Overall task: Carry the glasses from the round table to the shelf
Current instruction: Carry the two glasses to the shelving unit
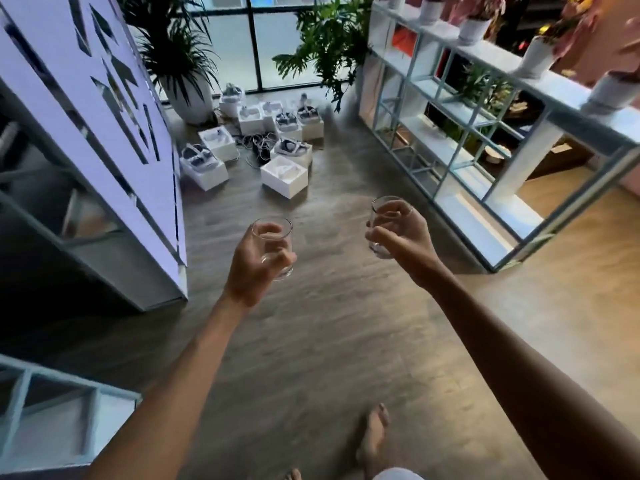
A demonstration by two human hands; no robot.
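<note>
My left hand (pixel 254 268) is closed around a clear, empty drinking glass (pixel 274 237), held upright over the wooden floor. My right hand (pixel 403 237) grips a second clear glass (pixel 384 220), tilted slightly, a little higher and to the right. Both arms reach forward at chest height. A white open-grid shelf (pixel 450 143) runs along the right side, beyond and to the right of the right hand. The round table is not in view.
Potted plants (pixel 540 57) line the shelf top. Several white boxes with headsets and cables (pixel 263 147) lie on the floor ahead, near large leafy plants (pixel 329 39) and a window. A white cut-out panel (pixel 104 109) stands left. My bare foot (pixel 374 441) steps on the wood floor.
</note>
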